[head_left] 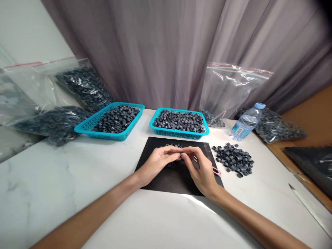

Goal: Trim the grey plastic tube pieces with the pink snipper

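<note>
Above a black mat point(176, 183), my left hand point(162, 159) and my right hand point(199, 167) meet at the fingertips. Both are closed in a pinch on one small dark grey ring-shaped piece point(181, 155), mostly covered by the fingers. Several similar grey pieces point(171, 165) lie on the mat behind and beneath my hands, partly hidden. A pink-handled tool point(217, 172) rests at the mat's right side, its metal end running under my right hand; its kind is unclear.
Two turquoise baskets point(124, 136) point(178, 132) full of grey pieces stand behind the mat. To the right are a loose pile of pieces point(234, 159), a water bottle point(246, 122) and a zip bag point(225, 90). Filled bags point(85, 83) lean at left. A pointed white strip point(308, 207) lies far right.
</note>
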`<state>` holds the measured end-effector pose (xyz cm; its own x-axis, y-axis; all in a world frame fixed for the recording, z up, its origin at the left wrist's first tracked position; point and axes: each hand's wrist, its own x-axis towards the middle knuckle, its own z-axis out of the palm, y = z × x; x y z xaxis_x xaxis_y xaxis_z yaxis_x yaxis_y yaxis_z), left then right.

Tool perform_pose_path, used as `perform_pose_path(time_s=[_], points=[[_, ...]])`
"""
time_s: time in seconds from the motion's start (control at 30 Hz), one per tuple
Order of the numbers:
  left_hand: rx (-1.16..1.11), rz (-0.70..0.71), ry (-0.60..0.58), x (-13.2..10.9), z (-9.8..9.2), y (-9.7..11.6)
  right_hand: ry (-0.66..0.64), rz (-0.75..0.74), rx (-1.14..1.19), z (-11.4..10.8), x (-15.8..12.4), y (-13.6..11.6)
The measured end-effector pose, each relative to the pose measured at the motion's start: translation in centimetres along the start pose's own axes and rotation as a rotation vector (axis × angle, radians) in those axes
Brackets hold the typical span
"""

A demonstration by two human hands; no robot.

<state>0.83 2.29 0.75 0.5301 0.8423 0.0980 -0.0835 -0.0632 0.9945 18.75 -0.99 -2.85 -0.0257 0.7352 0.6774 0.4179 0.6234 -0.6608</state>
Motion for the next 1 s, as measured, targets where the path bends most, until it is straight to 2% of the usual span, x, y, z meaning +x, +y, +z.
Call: perform_pose_path(time_s=[0.23,0.5,0.73,1.0], points=[[0.008,0.004,0.059,0.04,0.02,0.38,0.046,-0.035,-0.044,-0.41,0.17,-0.36],[0.013,0.003,0.109,0.02,-0.18,0.56,0.059,0.09,0.091,-0.53,0.48,-0.76],[0.001,0.036,0.13,0.22,-0.25,0.27,0.03,0.006,0.111,-0.46,0.34,-0.5],[-0.008,0.017,0.125,0.18,-0.09,0.5,0.05,0.009,0.103,-0.45,0.3,-0.53]])
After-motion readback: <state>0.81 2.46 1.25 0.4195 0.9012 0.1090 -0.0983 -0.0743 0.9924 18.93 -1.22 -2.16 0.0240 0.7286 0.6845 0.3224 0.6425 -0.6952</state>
